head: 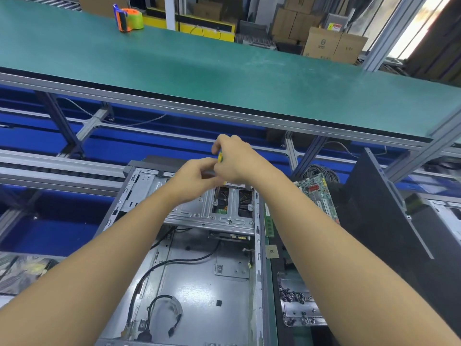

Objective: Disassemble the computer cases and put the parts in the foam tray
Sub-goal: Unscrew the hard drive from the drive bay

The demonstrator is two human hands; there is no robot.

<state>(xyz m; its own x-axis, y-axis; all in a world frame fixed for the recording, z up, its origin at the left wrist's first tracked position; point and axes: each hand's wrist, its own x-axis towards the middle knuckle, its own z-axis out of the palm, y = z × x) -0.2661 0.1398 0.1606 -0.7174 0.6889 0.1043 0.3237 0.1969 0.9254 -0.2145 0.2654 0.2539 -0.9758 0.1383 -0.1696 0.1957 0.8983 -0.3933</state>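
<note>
An open grey computer case [199, 283] lies flat in front of me, its bare floor crossed by black cables [159, 305]. At its far end sits a metal drive cage [224, 211]. Above that cage my right hand [237, 158] grips the yellow handle of a screwdriver [220, 157], whose shaft points down at the cage. My left hand [194, 176] pinches the shaft just below the handle. The tip is hidden behind my hands.
A metal plate [299, 300] with several loose black screws lies right of the case. Beyond it lie a green RAM stick [269, 221], a small CPU chip [272, 252], a circuit board [316, 193] and a black case panel [381, 216]. A tape dispenser [128, 17] stands on the green shelf [224, 71] above.
</note>
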